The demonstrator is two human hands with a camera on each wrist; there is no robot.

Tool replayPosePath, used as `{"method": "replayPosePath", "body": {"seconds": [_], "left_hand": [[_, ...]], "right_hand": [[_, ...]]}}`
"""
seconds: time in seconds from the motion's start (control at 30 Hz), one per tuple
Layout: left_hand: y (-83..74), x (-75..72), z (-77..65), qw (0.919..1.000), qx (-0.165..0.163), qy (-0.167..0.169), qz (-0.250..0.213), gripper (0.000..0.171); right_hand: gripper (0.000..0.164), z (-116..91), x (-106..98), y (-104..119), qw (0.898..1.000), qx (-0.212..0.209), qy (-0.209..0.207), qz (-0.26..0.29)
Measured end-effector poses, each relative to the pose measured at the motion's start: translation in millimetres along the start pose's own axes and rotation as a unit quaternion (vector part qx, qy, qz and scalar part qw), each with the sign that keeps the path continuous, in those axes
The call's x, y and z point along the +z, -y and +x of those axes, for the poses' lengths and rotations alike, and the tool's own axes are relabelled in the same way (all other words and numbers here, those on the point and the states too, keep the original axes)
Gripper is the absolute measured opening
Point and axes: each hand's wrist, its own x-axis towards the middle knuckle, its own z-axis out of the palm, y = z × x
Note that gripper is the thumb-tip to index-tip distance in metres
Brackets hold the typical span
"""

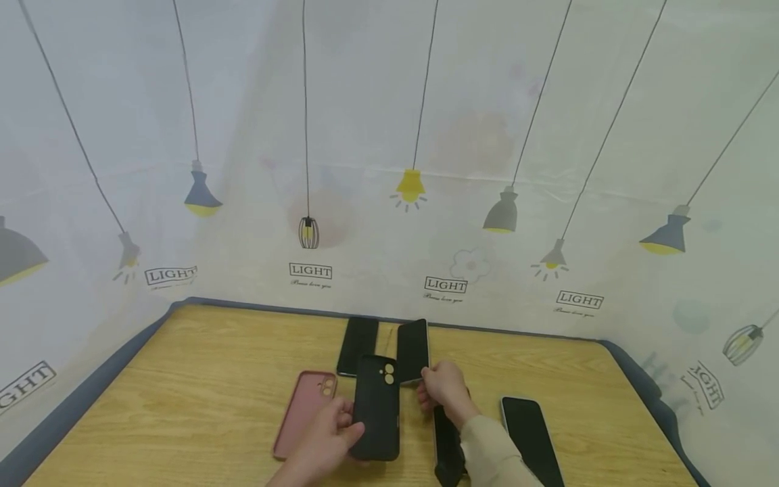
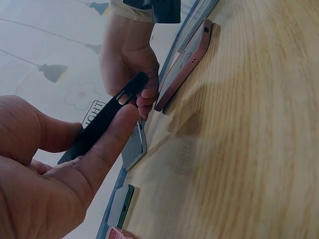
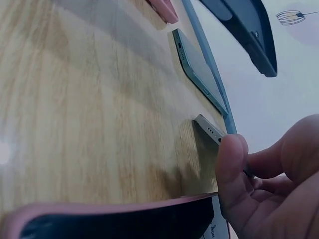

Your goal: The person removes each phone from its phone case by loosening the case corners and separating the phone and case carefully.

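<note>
My left hand (image 1: 328, 436) holds a black phone case (image 1: 377, 406) above the table, thumb on one side and fingers on the other; two round camera holes show in its upper corner. In the left wrist view the case (image 2: 99, 119) is seen edge-on. My right hand (image 1: 445, 391) pinches the near right corner of a silver-edged phone (image 1: 412, 348); that corner is raised off the table in the right wrist view. A pink phone case (image 1: 299, 414) lies beside my left hand. Below my right wrist sits a dark-screened phone (image 1: 447, 443) in a pink case, partly hidden by the sleeve.
Another dark phone (image 1: 358, 345) with a greenish edge lies at the back of the wooden table (image 1: 201, 379). To the right of the right forearm is a further phone (image 1: 531, 433). A lamp-printed curtain (image 1: 365, 135) surrounds the table's back and sides.
</note>
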Motion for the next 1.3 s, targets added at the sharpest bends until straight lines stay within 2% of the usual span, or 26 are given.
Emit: {"method": "replayPosePath", "body": {"seconds": [0.3,0.43,0.6,0.77,0.87,0.93,1.03,1.17,1.3], "left_hand": [[1.7,-2.0,-1.0,0.9996,0.003,0.004,-0.027,0.027],[1.8,-0.8,-1.9,0.9994,0.014,0.004,-0.032,0.025],[3.9,-0.1,-0.6,0.9986,0.009,0.010,-0.051,0.026],[22.6,-1.6,12.0,0.9985,-0.009,0.017,-0.052,0.028],[39.5,-2.7,22.8,0.9978,-0.016,0.025,-0.059,0.030],[44.3,-3.3,25.7,0.9974,-0.017,0.027,-0.064,0.029],[36.0,-3.3,20.3,0.9982,-0.013,0.025,-0.053,0.028],[12.9,-2.4,6.5,0.9995,-0.017,0.011,-0.024,0.025],[2.6,-1.8,-0.4,0.9996,-0.028,0.006,-0.008,0.023]], "right_hand": [[0.035,6,3,5,0.999,0.000,-0.016,-0.041],[0.037,10,6,6,0.995,-0.008,-0.032,-0.090],[0.043,12,9,9,0.984,-0.010,-0.051,-0.169],[0.052,10,9,9,0.970,-0.042,-0.064,-0.233],[0.056,9,8,9,0.962,-0.056,-0.068,-0.260],[0.057,9,6,10,0.959,-0.062,-0.074,-0.266],[0.057,7,3,13,0.963,-0.056,-0.074,-0.254],[0.054,3,-2,16,0.970,-0.052,-0.070,-0.225],[0.047,-4,-8,13,0.974,-0.073,-0.071,-0.202]]}}
